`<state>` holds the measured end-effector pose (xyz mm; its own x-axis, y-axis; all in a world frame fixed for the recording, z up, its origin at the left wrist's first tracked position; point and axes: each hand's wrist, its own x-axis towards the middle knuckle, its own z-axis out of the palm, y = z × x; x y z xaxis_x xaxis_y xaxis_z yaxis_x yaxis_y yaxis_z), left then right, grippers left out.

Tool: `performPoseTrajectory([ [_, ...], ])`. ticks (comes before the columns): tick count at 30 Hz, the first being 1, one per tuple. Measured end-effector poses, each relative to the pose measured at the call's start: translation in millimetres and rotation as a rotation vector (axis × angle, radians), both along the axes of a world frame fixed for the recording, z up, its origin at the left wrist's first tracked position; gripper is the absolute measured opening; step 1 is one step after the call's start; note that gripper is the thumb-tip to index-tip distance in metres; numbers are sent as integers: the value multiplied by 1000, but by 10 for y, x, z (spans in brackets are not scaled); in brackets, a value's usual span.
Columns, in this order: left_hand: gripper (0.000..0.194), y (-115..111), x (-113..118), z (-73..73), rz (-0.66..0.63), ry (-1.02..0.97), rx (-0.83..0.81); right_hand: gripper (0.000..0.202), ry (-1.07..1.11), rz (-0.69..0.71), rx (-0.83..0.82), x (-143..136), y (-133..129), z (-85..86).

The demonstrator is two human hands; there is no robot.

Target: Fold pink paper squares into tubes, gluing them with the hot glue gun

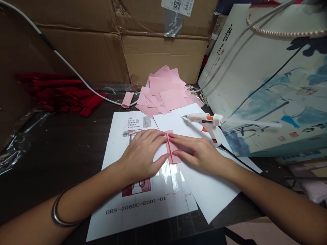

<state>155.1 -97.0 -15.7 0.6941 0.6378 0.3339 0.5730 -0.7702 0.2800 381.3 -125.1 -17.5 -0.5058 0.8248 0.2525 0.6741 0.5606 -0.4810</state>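
Both left hand (143,153) and right hand (201,154), each grip apart, press pink paper (174,159) over a sheet (163,187) printed "DRS-206DC-E001-01".

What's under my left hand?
Mainly the printed sheet, which shows above and below your left hand. The part directly beneath is covered and can't be seen.

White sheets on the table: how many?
2: a printed sheet under the left hand, and a blank sheet under the right hand and glue gun. More may be hidden beneath.
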Motion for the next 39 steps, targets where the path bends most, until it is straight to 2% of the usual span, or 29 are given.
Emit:
performPoseTrajectory([
  [22, 32, 1, -11, -10, 6, -15, 51, 42, -92, -7, 28, -63, 6, 22],
  [32, 44, 4, 11, 15, -14, 126, 23, 42, -169, 16, 35, -69, -7, 49],
  [39, 38, -16, 48, 74, -40, 197, 115, 35, -137, 40, 131, -64, -74, 64],
])
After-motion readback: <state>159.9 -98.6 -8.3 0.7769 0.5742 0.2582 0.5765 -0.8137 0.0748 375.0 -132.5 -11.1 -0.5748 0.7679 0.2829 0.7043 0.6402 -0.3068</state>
